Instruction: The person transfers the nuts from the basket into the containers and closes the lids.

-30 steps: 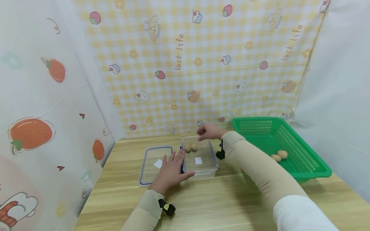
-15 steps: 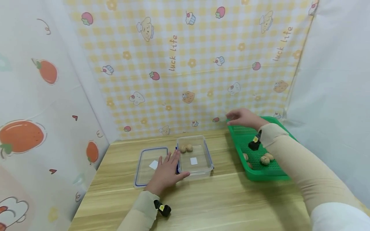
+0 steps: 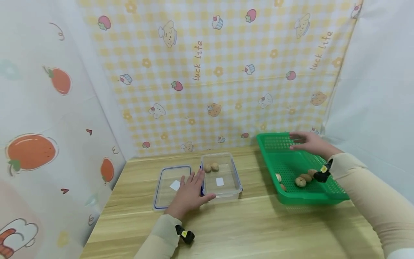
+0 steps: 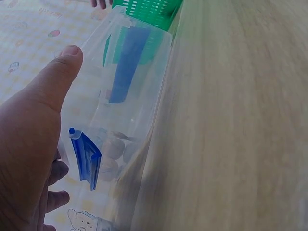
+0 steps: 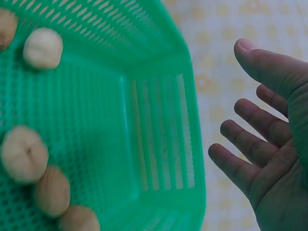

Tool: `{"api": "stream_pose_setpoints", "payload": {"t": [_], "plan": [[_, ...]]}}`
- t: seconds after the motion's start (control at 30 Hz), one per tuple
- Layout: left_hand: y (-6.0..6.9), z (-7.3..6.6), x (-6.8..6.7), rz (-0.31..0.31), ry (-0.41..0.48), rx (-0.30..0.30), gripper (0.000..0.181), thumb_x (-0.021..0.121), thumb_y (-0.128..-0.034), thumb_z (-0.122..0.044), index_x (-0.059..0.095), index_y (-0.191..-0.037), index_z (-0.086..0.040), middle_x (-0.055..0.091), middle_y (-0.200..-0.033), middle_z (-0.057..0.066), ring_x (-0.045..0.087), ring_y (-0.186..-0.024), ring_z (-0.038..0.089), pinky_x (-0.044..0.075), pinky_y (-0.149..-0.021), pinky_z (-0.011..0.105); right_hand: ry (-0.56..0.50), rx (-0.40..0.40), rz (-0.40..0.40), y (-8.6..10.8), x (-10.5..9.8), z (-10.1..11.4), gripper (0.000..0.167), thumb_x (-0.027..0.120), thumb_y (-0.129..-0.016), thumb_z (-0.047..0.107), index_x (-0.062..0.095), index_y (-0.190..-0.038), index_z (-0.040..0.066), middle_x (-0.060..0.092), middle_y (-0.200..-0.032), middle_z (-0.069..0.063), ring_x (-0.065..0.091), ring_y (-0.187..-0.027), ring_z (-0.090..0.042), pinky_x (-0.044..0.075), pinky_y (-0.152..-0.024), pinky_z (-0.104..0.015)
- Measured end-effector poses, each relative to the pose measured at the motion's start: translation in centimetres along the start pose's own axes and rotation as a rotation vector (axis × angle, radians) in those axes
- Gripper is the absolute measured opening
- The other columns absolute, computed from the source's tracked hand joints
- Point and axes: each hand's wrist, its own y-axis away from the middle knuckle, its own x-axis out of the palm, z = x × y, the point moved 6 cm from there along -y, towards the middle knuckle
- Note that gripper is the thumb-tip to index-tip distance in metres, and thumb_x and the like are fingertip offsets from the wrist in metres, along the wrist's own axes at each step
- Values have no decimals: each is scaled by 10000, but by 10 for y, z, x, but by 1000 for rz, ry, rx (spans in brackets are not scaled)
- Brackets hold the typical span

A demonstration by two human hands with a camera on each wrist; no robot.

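My left hand lies with spread, straight fingers against the left side of a clear plastic food container. Two walnuts sit in its back left corner. In the left wrist view, the thumb extends beside the container's wall and a blue latch hangs down. Over the far part of a green plastic basket, my right hand hovers with fingers apart, holding nothing. Several walnuts rest on the basket's floor, below and to one side of that hand.
A clear lid with a blue seal lies flat left of the container, partly behind the left hand. A wooden table carries everything. Behind it hangs a checked cloth, and a white sheet closes off the right.
From above the container, my right hand has moved right, over the basket. Its fingers have spread. The left hand stays at the container; the two walnuts there have not moved.
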Motion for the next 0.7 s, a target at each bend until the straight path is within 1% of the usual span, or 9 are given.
{"api": "stream_pose_setpoints", "payload": {"t": [0.1,0.23,0.33,0.5,0.6,0.7], "plan": [[0,0,2,6,-2,-5,1098,390,-869,-856,175,-1630,-94,154,-1689,83,192,-1528,371,82,-1186,664,19,10,9,10,-2,-18,813,700,-962,364,315,-1549,-47,370,-1533,-327,404,-1361,-536,458,-1000,-623],[0,1,2,3,3,-12,1096,394,-870,-853,168,-1632,-98,142,-1691,71,179,-1532,367,72,-1189,661,56,22,26,19,-4,-41,788,681,-982,325,304,-1535,-91,368,-1508,-368,423,-1322,-569,489,-964,-607],[-1,0,1,7,7,-16,1101,396,-867,-856,168,-1632,-97,137,-1692,66,172,-1534,365,65,-1190,659,69,46,50,25,-3,-56,769,662,-998,311,298,-1525,-115,367,-1492,-391,450,-1291,-577,512,-939,-587],[-2,1,3,9,3,-16,1093,395,-872,-851,173,-1631,-97,133,-1693,58,178,-1533,365,81,-1186,665,57,98,96,32,3,-74,768,659,-998,315,305,-1507,-139,373,-1473,-409,501,-1251,-550,543,-896,-554],[-2,1,3,3,9,-13,1075,429,-883,-826,185,-1628,-91,143,-1692,62,192,-1528,372,92,-1181,674,22,140,134,35,7,-85,813,676,-983,336,287,-1510,-145,342,-1482,-420,488,-1260,-550,553,-880,-545],[-2,1,3,0,15,-15,1068,455,-886,-810,191,-1626,-86,151,-1691,69,197,-1526,377,91,-1179,677,-26,168,165,34,11,-94,833,685,-977,322,258,-1518,-147,302,-1492,-435,459,-1279,-566,553,-880,-555]]}}
